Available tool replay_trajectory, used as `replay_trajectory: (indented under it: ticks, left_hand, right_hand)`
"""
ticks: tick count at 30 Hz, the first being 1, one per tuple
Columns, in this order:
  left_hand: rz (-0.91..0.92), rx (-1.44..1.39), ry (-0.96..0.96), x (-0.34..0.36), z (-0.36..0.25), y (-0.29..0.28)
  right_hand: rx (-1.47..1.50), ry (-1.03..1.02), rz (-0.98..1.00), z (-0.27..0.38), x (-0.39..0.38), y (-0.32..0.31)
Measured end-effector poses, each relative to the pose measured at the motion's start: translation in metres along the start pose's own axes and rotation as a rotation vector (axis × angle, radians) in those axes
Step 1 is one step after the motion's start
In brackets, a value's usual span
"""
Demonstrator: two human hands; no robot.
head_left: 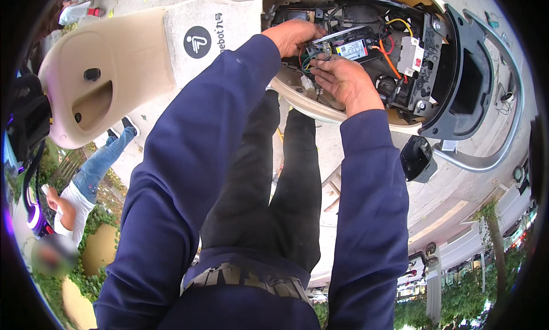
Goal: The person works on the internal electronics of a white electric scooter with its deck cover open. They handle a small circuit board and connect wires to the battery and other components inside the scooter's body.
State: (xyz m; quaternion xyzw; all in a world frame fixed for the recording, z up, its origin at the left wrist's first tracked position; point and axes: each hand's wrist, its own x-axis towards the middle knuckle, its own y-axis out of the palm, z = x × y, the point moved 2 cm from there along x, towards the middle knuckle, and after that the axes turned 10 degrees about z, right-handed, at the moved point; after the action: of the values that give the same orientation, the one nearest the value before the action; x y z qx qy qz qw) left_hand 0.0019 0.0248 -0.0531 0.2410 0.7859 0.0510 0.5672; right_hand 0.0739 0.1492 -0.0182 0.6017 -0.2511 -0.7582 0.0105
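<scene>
Scooter body [128,61] is cream, seen side-on from here, under-seat bay open. Both hands are inside it, working at the thin wires [307,63], which sit at the left end of the labelled silver box [351,49], near the front of the bay.

Right hand [349,83]: thumb and fingertips closed in a pinch on the thin wires, palm over the near rim [320,108]. Left hand [294,37]: fingers curled, reaching in just across from the right one. Tips partly hidden; can't tell whether it grips anything. White connector [307,83] hangs just below the wires, toward the near rim.

Rest of the bay: yellow cable [402,24] arcs up top, orange cable [389,60] runs down right of the silver box, white breaker with a red switch [410,56] sits beyond it. Silver grab rail [519,96] loops around the rear. Black plastic housing [418,158] shows below the tail. Person in white top and jeans [86,187] off to the left, beyond the scooter.
</scene>
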Motion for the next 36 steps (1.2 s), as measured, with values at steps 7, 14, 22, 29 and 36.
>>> replay_trajectory:
  ticks: [7,14,22,29,36]
  left_hand:
    - [-0.312,0.583,0.341,-0.021,0.001,-0.022]
    - [0.017,0.888,0.149,-0.044,0.000,-0.007]
    - [0.102,0.630,0.033,-0.027,0.011,-0.009]
    - [0.233,0.607,-0.150,-0.026,-0.007,-0.017]
    - [0.401,0.552,-0.080,-0.023,-0.006,-0.037]
  right_hand:
    - [0.024,0.027,0.106,-0.002,0.011,-0.010]
    - [-0.006,0.068,0.072,-0.006,0.011,-0.008]
    - [-0.176,0.094,-0.034,0.005,-0.005,-0.007]
    - [-0.244,0.130,-0.079,0.007,-0.011,-0.006]
    - [-0.268,0.101,-0.037,0.006,-0.011,-0.006]
